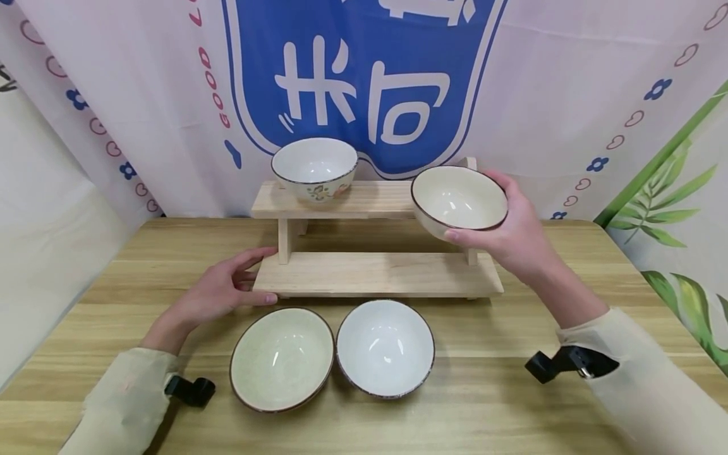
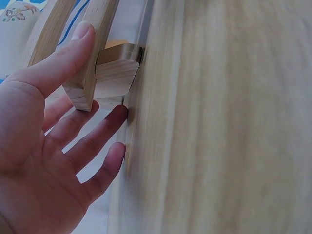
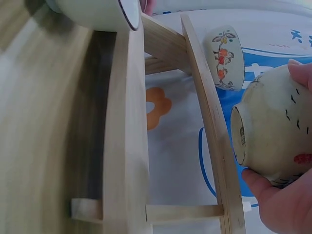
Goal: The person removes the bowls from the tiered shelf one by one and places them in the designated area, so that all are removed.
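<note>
Right hand (image 1: 514,234) grips a cream bowl (image 1: 458,199) above the wooden rack's (image 1: 375,273) right end; left hand (image 1: 218,292), fingers spread, touches the rack's left end.

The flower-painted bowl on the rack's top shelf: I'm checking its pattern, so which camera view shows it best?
The head view: the flower-painted bowl shows whole, upright on the wooden rack. The right wrist view shows only its painted side, sideways; the left wrist view catches a blurred corner.
</note>
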The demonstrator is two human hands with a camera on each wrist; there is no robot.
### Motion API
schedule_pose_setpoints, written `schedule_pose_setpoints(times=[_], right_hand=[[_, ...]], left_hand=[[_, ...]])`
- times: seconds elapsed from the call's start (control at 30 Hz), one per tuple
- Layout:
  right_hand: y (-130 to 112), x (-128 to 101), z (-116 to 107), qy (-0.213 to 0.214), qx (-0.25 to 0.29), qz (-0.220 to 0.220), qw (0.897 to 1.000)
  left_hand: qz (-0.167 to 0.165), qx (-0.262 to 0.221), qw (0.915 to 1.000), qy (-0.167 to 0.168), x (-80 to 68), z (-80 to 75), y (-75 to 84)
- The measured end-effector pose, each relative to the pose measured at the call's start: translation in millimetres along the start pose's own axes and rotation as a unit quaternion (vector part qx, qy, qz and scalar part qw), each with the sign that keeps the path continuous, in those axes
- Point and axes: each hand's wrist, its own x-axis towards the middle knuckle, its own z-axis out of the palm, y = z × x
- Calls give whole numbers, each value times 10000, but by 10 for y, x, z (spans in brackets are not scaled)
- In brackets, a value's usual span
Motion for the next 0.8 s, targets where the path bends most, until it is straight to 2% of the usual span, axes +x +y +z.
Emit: schedule_pose_setpoints(times=[0.23, 0.5, 0.8], right_hand=[[49, -237, -101, -136, 23, -306, 9994], [218, -489, -182, -337, 19, -877, 9956], [401, -755, -219, -562, -156, -1127, 9919]], left_hand=[[1, -2, 10000, 6, -1, -4, -5], [-26, 38, 10000, 24, -3, -4, -4], [32, 20, 10000, 22, -7, -12, -6]])
